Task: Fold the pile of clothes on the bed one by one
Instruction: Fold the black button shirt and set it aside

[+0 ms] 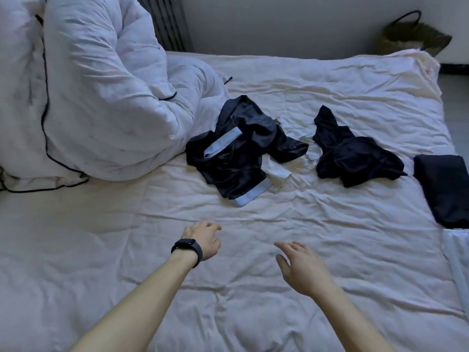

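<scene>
Hands (pixel 203 240) (pixel 300 269) hover over bare bed (pixel 127 250).

left hand (pixel 203 240): relaxed, empty, arm outstretched | right hand (pixel 302 270): fingers spread, empty

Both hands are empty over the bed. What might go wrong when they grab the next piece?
The white garment lies partly under the dark garment with pale blue bands, so lifting one may drag the other along. The crumpled dark garment sits close to the folded dark piece; pulling it carelessly might disturb that fold.
</scene>
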A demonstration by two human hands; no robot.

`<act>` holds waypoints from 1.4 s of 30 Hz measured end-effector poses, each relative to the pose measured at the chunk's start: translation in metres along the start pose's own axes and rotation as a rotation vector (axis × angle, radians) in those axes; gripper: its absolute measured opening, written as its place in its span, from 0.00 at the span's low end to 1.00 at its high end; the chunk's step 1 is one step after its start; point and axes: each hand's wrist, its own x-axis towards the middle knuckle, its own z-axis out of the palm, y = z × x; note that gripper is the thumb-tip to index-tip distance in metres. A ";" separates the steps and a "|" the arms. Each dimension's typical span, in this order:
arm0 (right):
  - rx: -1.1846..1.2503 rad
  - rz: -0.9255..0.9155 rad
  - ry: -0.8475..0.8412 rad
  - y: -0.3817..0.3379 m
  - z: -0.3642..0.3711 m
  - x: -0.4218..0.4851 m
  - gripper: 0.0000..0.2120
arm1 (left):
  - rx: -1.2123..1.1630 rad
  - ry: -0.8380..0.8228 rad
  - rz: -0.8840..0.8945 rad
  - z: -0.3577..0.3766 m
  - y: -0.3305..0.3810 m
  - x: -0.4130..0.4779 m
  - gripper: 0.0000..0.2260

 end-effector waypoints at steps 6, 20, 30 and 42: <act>-0.040 0.187 -0.198 0.034 0.081 0.116 0.29 | 0.148 -0.071 0.014 0.030 -0.013 0.098 0.25; -0.060 0.163 0.284 0.095 0.248 0.195 0.36 | 0.247 0.234 0.119 0.058 0.019 0.269 0.14; 0.304 0.263 -0.220 0.048 0.076 0.164 0.44 | -0.609 0.483 0.181 -0.110 0.009 0.061 0.08; 0.825 -0.276 0.501 -0.215 -0.104 -0.051 0.24 | -1.088 0.608 0.550 -0.238 -0.027 -0.206 0.11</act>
